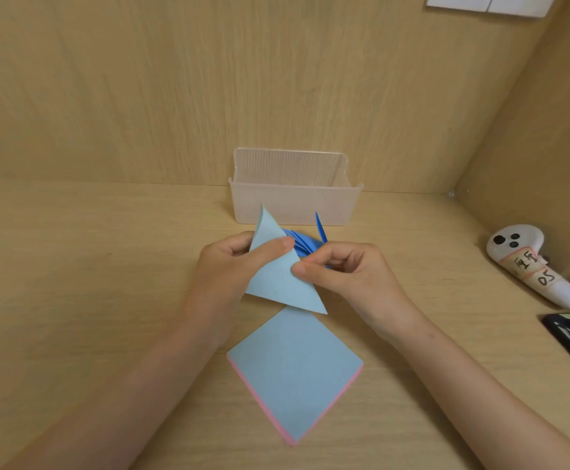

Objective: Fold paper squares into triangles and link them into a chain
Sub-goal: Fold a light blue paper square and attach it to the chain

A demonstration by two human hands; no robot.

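**Both hands pinched a light blue triangle at the centre of the frame.**

The left hand (222, 266) held the light blue triangle (276, 283) with its thumb pressed across the face and its fingers curled behind. The right hand (348, 276) nipped the right-side edge between thumb and forefinger. The triangle was held just above the stack of paper squares (293, 371), blue on top with pink edges, at lower centre. Behind the triangle, dark blue folded pieces (305, 245) lay in front of a clear plastic box (293, 201). The paper looked light, thin and limp, so a stray crease would likely come easily. It was probably best taken by fingertip pinches near the fold and corners, not squeezed across the middle.
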